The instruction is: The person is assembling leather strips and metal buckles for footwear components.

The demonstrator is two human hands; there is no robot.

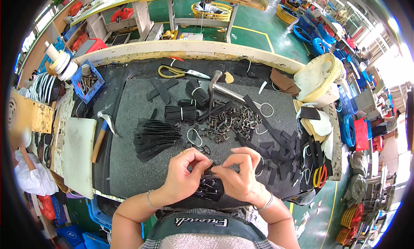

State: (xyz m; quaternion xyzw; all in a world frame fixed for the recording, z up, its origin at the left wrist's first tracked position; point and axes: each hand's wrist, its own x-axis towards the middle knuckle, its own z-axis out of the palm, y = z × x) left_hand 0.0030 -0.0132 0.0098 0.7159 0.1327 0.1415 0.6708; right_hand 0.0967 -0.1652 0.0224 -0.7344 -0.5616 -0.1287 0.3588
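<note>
My left hand (188,169) and my right hand (239,175) meet above the near edge of the grey work mat (129,162). Thumb and forefinger of each pinch a small black strip (209,168), mostly covered by the fingers. Under them lies a cluster of black pieces with metal buckles (209,187). Just beyond is a heap of metal buckles (228,124). A fanned stack of black strips (156,139) lies to the left, near a tied bundle of strips (181,114). Loose short black strips (280,152) are scattered at the right.
A hammer (235,93) and yellow-handled scissors (179,72) lie at the back. Another hammer (101,139) rests at left, by a white board (79,156) and a blue basket (87,88) of tools. A cream container (317,78) stands back right. Another person (34,178) is at far left.
</note>
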